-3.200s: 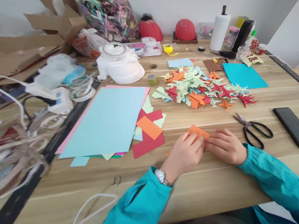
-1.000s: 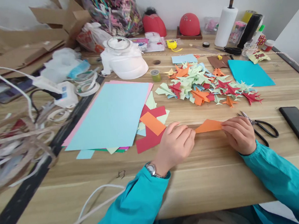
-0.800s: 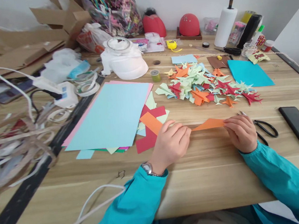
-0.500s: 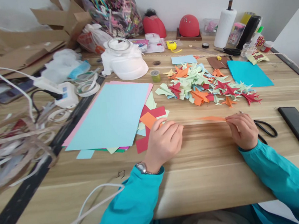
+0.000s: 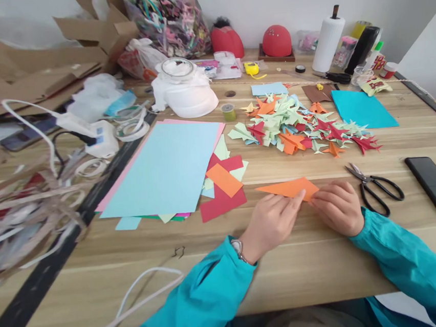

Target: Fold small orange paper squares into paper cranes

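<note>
The folded orange paper point(image 5: 289, 187) is now seen broad side up, where only a thin sliver is shown half a second earlier, and the left hand point(image 5: 272, 224), then held apart from it, is brought back to its near edge. The paper is placed at 12 o'clock from the person's body, with its long point aimed at about 9 o'clock; whether it is rested on the desk point(image 5: 309, 273) or slightly raised cannot be told. Its blunt end, toward 3 o'clock, is clamped by the closely gathered fingers of the right hand point(image 5: 338, 208). Near that end the left index fingertip point(image 5: 301, 195) is laid on the paper, the other left fingers being curled below (the thumb is hidden, so a pinch there cannot be confirmed). The scissors point(image 5: 366, 179), partly covered by the right hand earlier, are fully exposed at 3 o'clock from the paper. By this change, a shift from turning the paper to lining up or pressing a fold is suggested. The piece is judged unfinished, being plainer than the pile of folded shapes point(image 5: 301, 124) between 12 and 1 o'clock. A flat orange strip point(image 5: 224, 180) is left at 9 o'clock.
</note>
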Action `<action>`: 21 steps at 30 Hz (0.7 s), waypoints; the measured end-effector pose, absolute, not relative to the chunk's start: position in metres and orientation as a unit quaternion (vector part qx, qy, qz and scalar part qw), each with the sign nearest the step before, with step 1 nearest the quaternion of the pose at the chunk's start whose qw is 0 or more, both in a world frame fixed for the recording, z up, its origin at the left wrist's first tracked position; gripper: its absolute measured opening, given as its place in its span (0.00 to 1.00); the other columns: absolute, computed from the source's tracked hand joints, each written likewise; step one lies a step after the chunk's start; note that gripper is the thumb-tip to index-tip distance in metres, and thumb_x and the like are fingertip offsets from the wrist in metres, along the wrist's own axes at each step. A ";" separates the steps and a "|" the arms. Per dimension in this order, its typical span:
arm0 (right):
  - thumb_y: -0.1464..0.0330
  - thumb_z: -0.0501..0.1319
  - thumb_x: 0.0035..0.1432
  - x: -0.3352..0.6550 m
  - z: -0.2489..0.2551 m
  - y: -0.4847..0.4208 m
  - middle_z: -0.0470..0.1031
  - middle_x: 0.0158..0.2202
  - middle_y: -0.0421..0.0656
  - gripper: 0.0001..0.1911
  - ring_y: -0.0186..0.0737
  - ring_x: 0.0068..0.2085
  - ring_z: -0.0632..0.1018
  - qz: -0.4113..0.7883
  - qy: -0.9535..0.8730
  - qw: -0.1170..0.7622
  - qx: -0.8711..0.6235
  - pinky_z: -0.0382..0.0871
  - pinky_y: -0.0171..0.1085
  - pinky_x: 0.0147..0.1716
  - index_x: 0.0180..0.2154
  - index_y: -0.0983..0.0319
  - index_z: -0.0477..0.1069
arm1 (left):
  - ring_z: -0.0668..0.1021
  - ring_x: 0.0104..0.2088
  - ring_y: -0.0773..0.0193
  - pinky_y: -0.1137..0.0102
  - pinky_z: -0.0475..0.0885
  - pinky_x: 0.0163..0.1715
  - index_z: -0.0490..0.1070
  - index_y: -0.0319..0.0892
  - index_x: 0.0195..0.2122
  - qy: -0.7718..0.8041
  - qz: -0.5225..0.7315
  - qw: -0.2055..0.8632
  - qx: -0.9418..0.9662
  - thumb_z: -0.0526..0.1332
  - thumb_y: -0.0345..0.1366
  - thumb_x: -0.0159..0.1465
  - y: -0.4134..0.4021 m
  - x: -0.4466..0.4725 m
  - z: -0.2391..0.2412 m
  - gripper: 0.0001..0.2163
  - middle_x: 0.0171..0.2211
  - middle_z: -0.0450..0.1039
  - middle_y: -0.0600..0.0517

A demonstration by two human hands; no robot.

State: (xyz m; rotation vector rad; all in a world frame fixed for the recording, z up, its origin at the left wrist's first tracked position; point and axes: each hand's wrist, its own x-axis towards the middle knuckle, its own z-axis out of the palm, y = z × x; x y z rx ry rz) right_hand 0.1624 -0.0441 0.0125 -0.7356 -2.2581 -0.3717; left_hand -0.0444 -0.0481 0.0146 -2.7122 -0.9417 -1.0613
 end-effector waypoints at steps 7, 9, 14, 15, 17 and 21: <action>0.75 0.65 0.50 0.152 0.016 -0.050 0.79 0.30 0.40 0.06 0.35 0.32 0.76 -0.155 -0.887 0.356 -0.249 0.67 0.40 0.38 0.29 0.62 0.69 | 0.72 0.25 0.66 0.67 0.62 0.23 0.71 0.36 0.36 -0.305 -0.337 0.066 -0.889 0.54 0.26 0.61 -0.047 -0.045 0.011 0.07 0.24 0.74 0.51; 0.74 0.65 0.51 0.152 0.018 -0.049 0.79 0.30 0.40 0.05 0.35 0.32 0.76 -0.158 -0.890 0.348 -0.249 0.67 0.40 0.38 0.28 0.62 0.69 | 0.72 0.25 0.66 0.67 0.61 0.24 0.71 0.35 0.36 -0.305 -0.339 0.075 -0.887 0.54 0.26 0.61 -0.047 -0.045 0.012 0.07 0.24 0.74 0.51; 0.74 0.63 0.53 0.159 0.019 -0.049 0.79 0.34 0.38 0.05 0.35 0.35 0.77 -0.159 -0.895 0.325 -0.261 0.67 0.40 0.40 0.29 0.58 0.71 | 0.74 0.26 0.65 0.67 0.63 0.25 0.71 0.35 0.38 -0.307 -0.350 0.084 -0.881 0.53 0.24 0.60 -0.047 -0.047 0.015 0.09 0.26 0.75 0.50; 0.73 0.63 0.53 0.161 0.018 -0.049 0.79 0.34 0.38 0.05 0.35 0.35 0.77 -0.153 -0.893 0.329 -0.267 0.67 0.40 0.40 0.31 0.57 0.71 | 0.74 0.26 0.65 0.67 0.64 0.26 0.71 0.35 0.38 -0.313 -0.356 0.086 -0.876 0.54 0.24 0.59 -0.046 -0.049 0.015 0.09 0.26 0.75 0.49; 0.73 0.63 0.53 0.165 0.016 -0.048 0.79 0.34 0.38 0.05 0.35 0.36 0.77 -0.138 -0.884 0.347 -0.283 0.67 0.40 0.40 0.32 0.57 0.70 | 0.75 0.27 0.64 0.67 0.65 0.26 0.71 0.35 0.38 -0.341 -0.375 0.085 -0.858 0.54 0.24 0.59 -0.043 -0.053 0.014 0.09 0.27 0.76 0.49; 0.73 0.64 0.51 0.168 0.013 -0.042 0.79 0.32 0.40 0.06 0.37 0.35 0.77 -0.106 -0.848 0.395 -0.337 0.67 0.39 0.37 0.30 0.58 0.69 | 0.77 0.32 0.62 0.67 0.69 0.30 0.72 0.38 0.39 -0.404 -0.431 0.022 -0.807 0.56 0.26 0.59 -0.038 -0.058 0.012 0.09 0.33 0.77 0.47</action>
